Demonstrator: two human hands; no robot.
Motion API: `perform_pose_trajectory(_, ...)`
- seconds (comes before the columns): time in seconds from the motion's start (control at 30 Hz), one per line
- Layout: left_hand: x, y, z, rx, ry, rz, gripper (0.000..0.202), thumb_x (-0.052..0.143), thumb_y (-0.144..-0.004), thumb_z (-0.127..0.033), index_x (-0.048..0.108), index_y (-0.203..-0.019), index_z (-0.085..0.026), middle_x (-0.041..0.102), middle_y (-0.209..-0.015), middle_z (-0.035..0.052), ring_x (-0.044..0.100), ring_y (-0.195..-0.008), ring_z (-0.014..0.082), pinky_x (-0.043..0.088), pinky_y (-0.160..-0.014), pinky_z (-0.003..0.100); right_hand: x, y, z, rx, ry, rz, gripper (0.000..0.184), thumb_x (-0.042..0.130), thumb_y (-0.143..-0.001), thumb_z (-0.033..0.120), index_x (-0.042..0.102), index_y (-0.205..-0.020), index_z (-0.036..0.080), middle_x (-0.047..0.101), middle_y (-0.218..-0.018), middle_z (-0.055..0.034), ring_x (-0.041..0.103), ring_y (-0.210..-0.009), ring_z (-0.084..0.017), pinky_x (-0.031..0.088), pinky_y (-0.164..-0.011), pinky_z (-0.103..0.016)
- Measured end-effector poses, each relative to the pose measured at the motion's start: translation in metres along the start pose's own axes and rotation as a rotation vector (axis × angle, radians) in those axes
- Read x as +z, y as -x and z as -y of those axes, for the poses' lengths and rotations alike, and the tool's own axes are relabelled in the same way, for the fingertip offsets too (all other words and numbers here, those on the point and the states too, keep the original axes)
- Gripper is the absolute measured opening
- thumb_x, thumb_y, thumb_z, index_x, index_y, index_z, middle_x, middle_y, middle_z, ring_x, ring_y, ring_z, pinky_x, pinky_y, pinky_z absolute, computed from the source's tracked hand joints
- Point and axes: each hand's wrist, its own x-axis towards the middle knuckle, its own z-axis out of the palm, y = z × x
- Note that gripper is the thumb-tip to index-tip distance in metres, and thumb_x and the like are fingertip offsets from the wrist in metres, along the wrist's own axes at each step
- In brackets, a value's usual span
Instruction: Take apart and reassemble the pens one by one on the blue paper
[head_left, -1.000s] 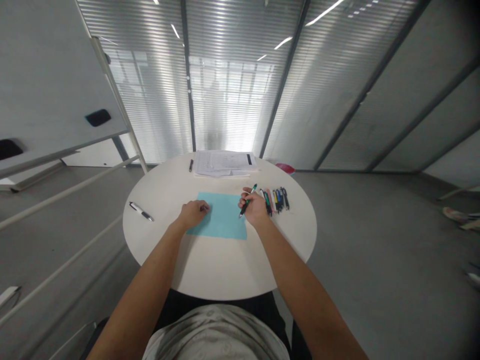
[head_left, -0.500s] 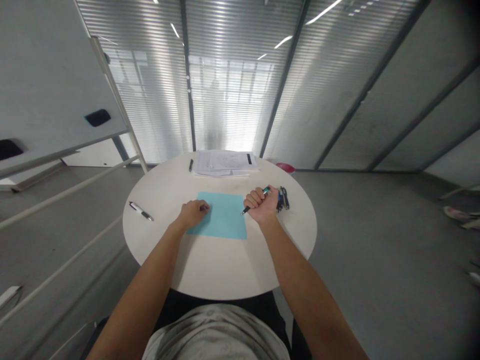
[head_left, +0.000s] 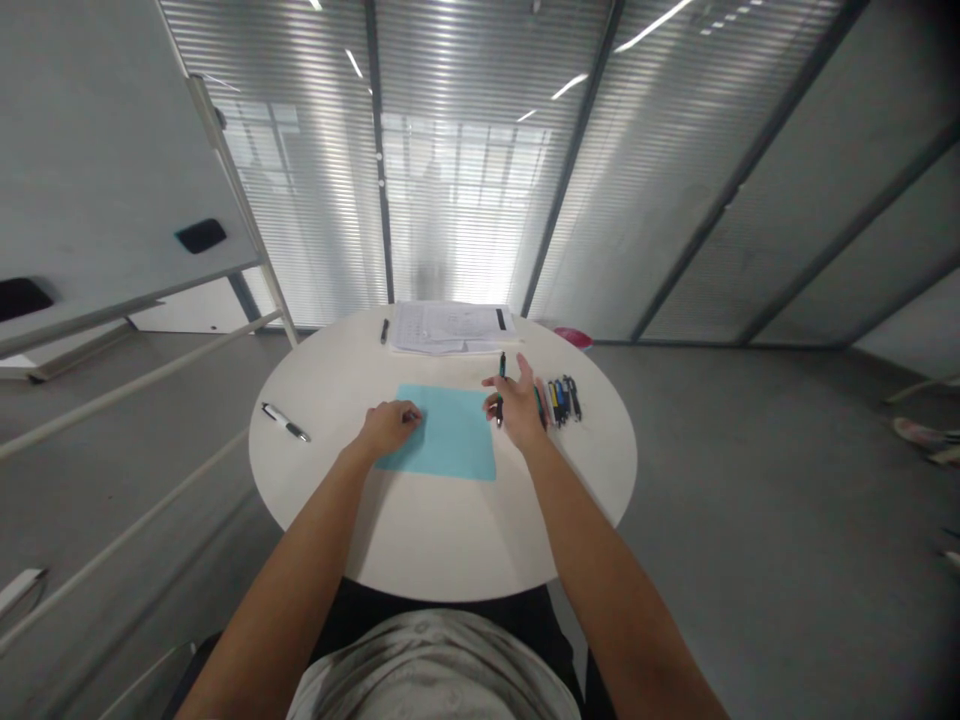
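Note:
A light blue sheet of paper (head_left: 454,440) lies flat on the round white table (head_left: 450,540). On the sheet's left side rests my left hand (head_left: 388,428), its fingers curled together; a small dark spot shows at the fingertips, too small to name. Beside the right edge of the sheet, my right hand (head_left: 517,405) has a dark pen (head_left: 502,368) among its fingers, pointing away from me, with one finger spread outward. Several pens (head_left: 561,400) lie in a row just right of that hand, which partly covers the nearest ones.
A white and black pen (head_left: 285,422) lies at the table's left. Toward the far edge are a stack of printed papers (head_left: 450,328) and a short dark pen (head_left: 385,331). A whiteboard frame (head_left: 247,230) stands at left, and a pink object (head_left: 573,337) shows beyond the table.
My right hand has loosened from a fist and turned, and the pen has swung from slanted to nearly straight away from me. The row of pens is more exposed. My left hand stays put.

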Motion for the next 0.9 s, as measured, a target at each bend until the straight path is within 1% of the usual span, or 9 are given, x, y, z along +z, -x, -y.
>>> perform_pose_trajectory(0.03,0.000,0.000,0.000,0.000,-0.002,-0.001,0.026,0.052,-0.084,-0.035,0.070,-0.100,-0.027,0.072,-0.100,0.0048,0.063,-0.097,0.0231,0.044,-0.087,0.034,-0.003,-0.001,-0.002,-0.056,0.167,-0.049,0.042,0.049,-0.082,0.036,0.046,-0.123,0.028,0.061,-0.090,0.0000,0.053,-0.056,-0.012,0.045,-0.051,-0.025)
perform_pose_trajectory(0.1,0.000,0.000,0.000,0.006,-0.005,-0.007,0.026,0.051,-0.084,-0.036,0.070,-0.100,-0.027,0.072,-0.100,0.0047,0.063,-0.097,0.0228,0.044,-0.086,0.034,-0.009,-0.003,-0.006,-0.170,0.519,-0.111,0.034,0.048,-0.083,0.031,0.055,-0.115,0.024,0.062,-0.097,-0.0049,0.059,-0.076,-0.016,0.050,-0.069,-0.031)
perform_pose_trajectory(0.17,0.001,0.000,0.001,0.014,-0.005,-0.015,0.026,0.051,-0.084,-0.036,0.070,-0.099,-0.027,0.072,-0.099,0.0045,0.064,-0.096,0.0227,0.045,-0.085,0.033,-0.016,-0.005,-0.010,-0.225,0.797,-0.113,0.024,0.049,-0.081,0.024,0.064,-0.100,0.021,0.062,-0.105,-0.0086,0.058,-0.097,-0.021,0.045,-0.089,-0.038)
perform_pose_trajectory(0.2,0.001,0.000,0.001,0.020,-0.004,-0.016,0.026,0.051,-0.084,-0.036,0.070,-0.099,-0.027,0.072,-0.099,0.0044,0.064,-0.096,0.0226,0.045,-0.085,0.033,-0.019,-0.006,-0.012,-0.224,0.886,-0.112,0.025,0.050,-0.081,0.022,0.066,-0.100,0.021,0.061,-0.109,-0.0094,0.056,-0.103,-0.023,0.042,-0.095,-0.039)
perform_pose_trajectory(0.27,0.002,0.000,0.001,0.022,-0.007,-0.021,0.026,0.051,-0.085,-0.037,0.070,-0.100,-0.027,0.072,-0.099,0.0045,0.064,-0.095,0.0225,0.045,-0.085,0.033,-0.022,-0.008,-0.015,-0.220,1.008,-0.131,0.033,0.049,-0.079,0.017,0.067,-0.107,0.020,0.058,-0.116,-0.0109,0.053,-0.110,-0.023,0.037,-0.101,-0.038)
perform_pose_trajectory(0.37,0.001,0.000,0.000,0.012,-0.012,-0.019,0.027,0.051,-0.084,-0.037,0.070,-0.101,-0.027,0.072,-0.100,0.0050,0.064,-0.096,0.0223,0.044,-0.085,0.033,-0.026,-0.009,-0.018,-0.241,1.115,-0.152,0.046,0.046,-0.077,0.012,0.064,-0.118,0.014,0.055,-0.122,-0.0140,0.051,-0.115,-0.023,0.034,-0.104,-0.034)
perform_pose_trajectory(0.5,-0.001,0.001,-0.001,0.011,-0.015,-0.018,0.027,0.050,-0.085,-0.037,0.070,-0.100,-0.027,0.072,-0.099,0.0049,0.064,-0.096,0.0223,0.044,-0.085,0.033,-0.028,-0.011,-0.024,-0.271,1.220,-0.132,0.047,0.046,-0.075,0.009,0.065,-0.118,0.007,0.054,-0.121,-0.0177,0.046,-0.120,-0.025,0.031,-0.108,-0.034)
perform_pose_trajectory(0.73,0.004,-0.001,0.003,0.035,-0.009,-0.036,0.026,0.050,-0.085,-0.037,0.070,-0.099,-0.027,0.072,-0.097,0.0045,0.064,-0.092,0.0218,0.044,-0.083,0.033,-0.028,-0.009,-0.034,-0.216,1.274,-0.186,0.042,0.047,-0.075,0.009,0.068,-0.111,0.008,0.048,-0.129,-0.0216,0.041,-0.124,-0.033,0.030,-0.106,-0.043)
perform_pose_trajectory(0.9,0.003,0.000,0.002,0.035,-0.007,-0.037,0.026,0.050,-0.085,-0.037,0.069,-0.099,-0.027,0.072,-0.096,0.0041,0.064,-0.092,0.0217,0.044,-0.083,0.033,-0.024,-0.003,-0.033,-0.151,1.270,-0.211,0.043,0.047,-0.075,0.009,0.066,-0.114,0.011,0.046,-0.133,-0.0225,0.035,-0.130,-0.036,0.030,-0.105,-0.049)
